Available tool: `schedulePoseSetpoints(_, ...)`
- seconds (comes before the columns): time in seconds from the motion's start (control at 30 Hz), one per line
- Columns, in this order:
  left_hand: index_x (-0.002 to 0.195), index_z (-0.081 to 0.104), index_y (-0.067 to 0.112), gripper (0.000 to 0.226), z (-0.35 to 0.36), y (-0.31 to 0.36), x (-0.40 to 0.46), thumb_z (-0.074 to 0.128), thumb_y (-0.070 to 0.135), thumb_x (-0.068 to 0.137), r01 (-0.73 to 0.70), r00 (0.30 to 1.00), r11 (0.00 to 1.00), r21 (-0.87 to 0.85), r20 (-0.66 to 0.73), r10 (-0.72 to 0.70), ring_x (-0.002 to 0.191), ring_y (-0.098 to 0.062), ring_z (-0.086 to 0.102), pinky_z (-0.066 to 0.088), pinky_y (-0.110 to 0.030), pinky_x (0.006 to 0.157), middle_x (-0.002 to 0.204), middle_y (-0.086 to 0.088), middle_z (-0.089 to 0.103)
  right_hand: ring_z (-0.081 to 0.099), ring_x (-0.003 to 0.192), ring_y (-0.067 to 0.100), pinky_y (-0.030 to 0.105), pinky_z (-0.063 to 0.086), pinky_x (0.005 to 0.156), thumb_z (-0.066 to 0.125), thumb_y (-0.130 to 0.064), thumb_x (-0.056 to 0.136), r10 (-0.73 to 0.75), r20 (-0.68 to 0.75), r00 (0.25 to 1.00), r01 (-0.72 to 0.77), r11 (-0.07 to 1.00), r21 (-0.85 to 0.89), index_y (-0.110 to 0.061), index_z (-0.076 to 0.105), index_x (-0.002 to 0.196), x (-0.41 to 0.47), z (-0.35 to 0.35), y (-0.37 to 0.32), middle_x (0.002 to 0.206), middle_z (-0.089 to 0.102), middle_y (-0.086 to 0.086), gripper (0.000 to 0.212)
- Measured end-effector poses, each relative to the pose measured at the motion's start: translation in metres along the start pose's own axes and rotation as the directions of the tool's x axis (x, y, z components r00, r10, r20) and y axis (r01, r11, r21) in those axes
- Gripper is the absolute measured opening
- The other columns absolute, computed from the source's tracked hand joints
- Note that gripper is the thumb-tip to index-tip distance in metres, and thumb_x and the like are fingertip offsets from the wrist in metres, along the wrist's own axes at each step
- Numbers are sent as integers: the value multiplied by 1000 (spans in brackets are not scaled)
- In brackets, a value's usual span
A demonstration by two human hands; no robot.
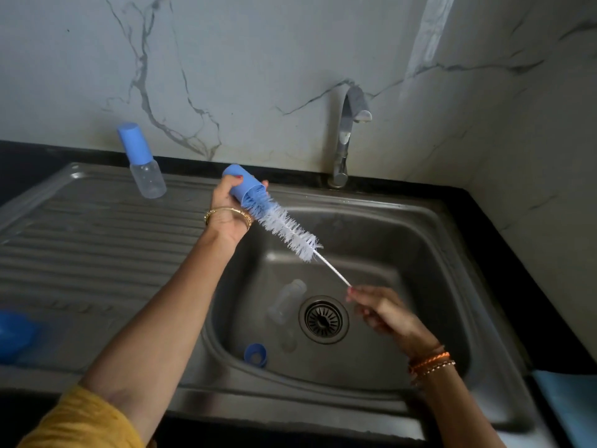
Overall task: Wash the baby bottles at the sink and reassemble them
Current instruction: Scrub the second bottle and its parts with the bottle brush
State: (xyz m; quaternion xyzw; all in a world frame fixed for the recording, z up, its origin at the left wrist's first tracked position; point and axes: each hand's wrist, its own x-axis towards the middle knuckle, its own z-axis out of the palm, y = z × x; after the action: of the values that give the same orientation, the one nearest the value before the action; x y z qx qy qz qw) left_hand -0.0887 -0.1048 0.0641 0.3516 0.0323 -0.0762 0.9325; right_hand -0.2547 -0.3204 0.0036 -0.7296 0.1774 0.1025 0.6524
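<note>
My left hand (pixel 226 202) grips a blue bottle cap (pixel 243 185) above the sink's left rim. A bottle brush (pixel 287 229) with blue and white bristles has its tip inside that cap. My right hand (pixel 378 310) pinches the brush's thin white handle over the basin. A clear bottle body (pixel 286 300) lies on the sink (pixel 403 221) floor beside the drain. A blue collar ring (pixel 256 355) lies at the basin's front left, with a clear teat (pixel 288 342) near it. An assembled bottle with a blue cap (pixel 142 160) stands on the drainboard.
The steel tap (pixel 347 137) rises behind the basin, with no water running. A ridged drainboard (pixel 97 240) spreads left of the basin. A blurred blue object (pixel 14 336) sits at the left edge. A blue cloth (pixel 571 405) lies on the black counter at right.
</note>
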Motion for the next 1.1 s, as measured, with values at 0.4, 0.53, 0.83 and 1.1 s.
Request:
schedulePoseSetpoints(0.4,87,48,18,17,5,-9,4,50,1,89,-97,992,973,208,-54,110,77,-19,58,57,-34,64,87,-4,52,54,50,11,20,38,50,60,-11,88,-351,-446,823,172,903,-393,-13,69,72,-5,-7,4,50,58,-5,19)
schedulePoseSetpoints(0.53,92,46,19,22,13,2,4,46,-3,89,-154,988,972,179,46,148,64,-21,66,56,-28,58,84,-4,53,19,27,-1,7,12,32,48,-24,82,314,253,915,-371,901,224,-15,49,61,-4,1,-2,39,27,-10,23)
schedulePoseSetpoints(0.83,83,48,17,28,-4,-20,4,65,-1,70,-147,950,957,252,-234,207,74,-20,50,45,-37,71,79,-4,49,58,55,25,32,46,54,74,-17,78,-671,-346,656,184,586,-789,-10,64,65,-5,-7,6,59,61,6,18)
schedulePoseSetpoints(1.1,98,48,15,27,-8,-18,8,60,6,75,-126,983,987,99,-123,138,77,-20,56,49,-31,67,89,-7,51,27,29,0,13,19,32,54,-19,90,67,-68,995,-52,978,204,-17,56,50,-2,2,-3,37,33,-12,40)
